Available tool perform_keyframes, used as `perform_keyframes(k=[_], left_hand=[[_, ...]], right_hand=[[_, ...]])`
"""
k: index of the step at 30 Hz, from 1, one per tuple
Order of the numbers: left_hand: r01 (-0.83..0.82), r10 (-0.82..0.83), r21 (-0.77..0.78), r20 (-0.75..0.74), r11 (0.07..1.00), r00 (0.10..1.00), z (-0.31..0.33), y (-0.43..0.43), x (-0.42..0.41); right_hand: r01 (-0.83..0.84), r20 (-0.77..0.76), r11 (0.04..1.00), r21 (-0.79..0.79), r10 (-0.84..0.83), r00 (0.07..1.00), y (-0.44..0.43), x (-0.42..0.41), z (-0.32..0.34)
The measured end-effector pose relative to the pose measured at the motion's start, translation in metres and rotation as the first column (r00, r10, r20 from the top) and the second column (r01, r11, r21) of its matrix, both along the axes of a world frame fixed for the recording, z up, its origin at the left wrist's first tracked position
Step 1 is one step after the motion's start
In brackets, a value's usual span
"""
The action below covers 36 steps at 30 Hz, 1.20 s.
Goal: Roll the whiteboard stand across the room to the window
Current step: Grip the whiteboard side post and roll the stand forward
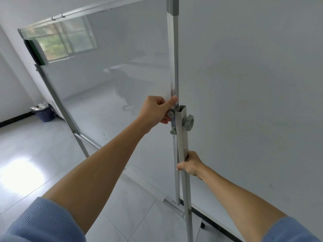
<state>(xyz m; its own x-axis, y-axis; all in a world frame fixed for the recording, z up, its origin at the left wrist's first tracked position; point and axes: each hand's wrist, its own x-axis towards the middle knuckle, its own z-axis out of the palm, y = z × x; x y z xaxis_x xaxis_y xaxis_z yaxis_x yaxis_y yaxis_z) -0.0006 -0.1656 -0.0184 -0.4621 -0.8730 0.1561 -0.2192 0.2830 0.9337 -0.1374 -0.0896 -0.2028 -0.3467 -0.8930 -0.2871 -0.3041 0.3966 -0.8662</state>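
Hands gripping whiteboard stand, near edge

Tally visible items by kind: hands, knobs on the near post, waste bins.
Hands: 2, left hand at the whiteboard edge, right hand on the near post
Knobs: 3, largest
Waste bin: 1
Total: 6

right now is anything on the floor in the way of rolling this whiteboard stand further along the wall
Both hands already grip the whiteboard stand: left hand at the board's edge, right hand on the upright. A waste basket sits by the far wall beyond the stand's far leg. Otherwise the visible floor looks clear; no real window is seen.
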Motion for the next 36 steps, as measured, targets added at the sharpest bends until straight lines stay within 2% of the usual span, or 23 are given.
perform_keyframes(k=[8, 16, 21, 26, 31, 36], left_hand=[[-0.116, 0.115, -0.003, -0.036, 0.993, 0.993, -0.006, -0.074, 0.049], [-0.291, 0.291, -0.027, -0.019, 0.956, 0.957, -0.014, -0.138, 0.093], [-0.418, 0.419, -0.04, 0.004, 0.907, 0.908, -0.013, -0.185, 0.112], [-0.526, 0.526, -0.002, -0.016, 0.85, 0.85, -0.014, -0.226, 0.132], [-0.589, 0.589, 0.027, -0.047, 0.808, 0.806, -0.021, -0.262, 0.167], [-0.687, 0.69, -0.068, 0.035, 0.723, 0.723, -0.03, -0.321, 0.201]], right_hand=[[-0.059, 0.015, 0.998, -0.016, 0.059, 0.998, -0.084, 0.047, -0.003], [-0.205, 0.043, 0.977, -0.051, 0.207, 0.977, -0.167, 0.093, -0.006], [-0.363, 0.079, 0.929, -0.072, 0.368, 0.926, -0.227, 0.109, -0.009], [-0.497, 0.049, 0.862, -0.098, 0.503, 0.863, -0.285, 0.133, -0.01], [-0.553, 0.033, 0.826, -0.111, 0.56, 0.828, -0.34, 0.166, -0.008], [-0.528, 0.044, 0.84, -0.126, 0.536, 0.843, -0.397, 0.207, -0.006]])
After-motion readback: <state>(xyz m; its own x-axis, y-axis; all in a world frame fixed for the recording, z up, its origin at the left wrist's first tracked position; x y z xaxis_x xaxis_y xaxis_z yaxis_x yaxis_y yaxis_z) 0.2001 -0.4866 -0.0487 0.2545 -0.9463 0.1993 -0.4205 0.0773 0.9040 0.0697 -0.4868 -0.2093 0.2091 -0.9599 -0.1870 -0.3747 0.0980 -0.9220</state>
